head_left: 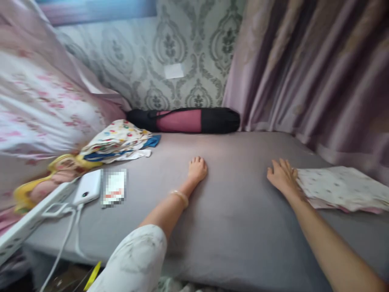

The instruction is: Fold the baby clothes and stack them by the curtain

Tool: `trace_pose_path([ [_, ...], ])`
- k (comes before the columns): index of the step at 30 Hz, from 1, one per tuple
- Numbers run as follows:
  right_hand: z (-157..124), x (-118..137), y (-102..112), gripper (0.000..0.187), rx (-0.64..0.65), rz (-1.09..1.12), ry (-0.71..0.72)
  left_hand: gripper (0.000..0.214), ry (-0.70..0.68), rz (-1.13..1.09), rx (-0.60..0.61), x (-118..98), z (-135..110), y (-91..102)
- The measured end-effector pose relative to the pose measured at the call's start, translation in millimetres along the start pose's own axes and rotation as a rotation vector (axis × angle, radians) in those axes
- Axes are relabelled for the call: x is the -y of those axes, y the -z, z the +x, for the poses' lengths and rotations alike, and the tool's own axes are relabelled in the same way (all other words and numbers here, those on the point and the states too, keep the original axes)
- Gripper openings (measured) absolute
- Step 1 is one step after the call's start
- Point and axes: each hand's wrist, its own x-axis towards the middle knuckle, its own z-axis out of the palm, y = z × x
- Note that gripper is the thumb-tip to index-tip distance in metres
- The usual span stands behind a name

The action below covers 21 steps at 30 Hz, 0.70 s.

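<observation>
My left hand (197, 168) lies palm down on the grey bed sheet (237, 227) near the middle, its fingers on the fabric and nothing visible in it. A light bangle circles that wrist. Farther right, my right hand (282, 174) rests with fingers spread, also holding nothing that I can see. Its outer edge meets the left end of a folded white cloth (343, 186) with small dark spots and a pink layer below. Whether the hand presses on that cloth or only touches it, I cannot tell.
On the left lie a heap of colourful patterned clothes (121, 138), a yellow-edged doll-shaped item (60, 174), a white power bank (88, 186) with cables, a blurred-out packet (114, 187) and a white rail (33, 219). A black-and-pink rolled bag (179, 121) lies along the wall. Curtains (288, 73) hang right.
</observation>
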Motion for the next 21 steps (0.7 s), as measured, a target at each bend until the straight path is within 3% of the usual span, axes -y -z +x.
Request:
trace_pose_path([
  [6,-25,130,-20,0.058,0.215,0.116,0.153,0.03,0.034,-0.203,-0.052,18,5,-2.5],
  [11,-57,210,-14,0.061,0.234,0.155,0.335,0.027,0.231,-0.681,-0.088,29,18,-1.9],
  [13,-69,228,-13,0.061,0.204,0.145,0.394,0.027,0.337,-0.862,-0.104,34,24,-1.1],
  [16,-81,241,-12,0.06,0.136,0.119,0.428,0.028,0.462,-0.965,-0.116,49,34,4.1],
  [18,-85,241,-13,0.058,0.102,0.114,0.437,0.028,0.565,-1.014,-0.137,69,39,12.9],
  [21,-86,239,-13,0.056,0.073,0.126,0.446,0.025,0.731,-1.046,-0.241,115,42,37.3],
])
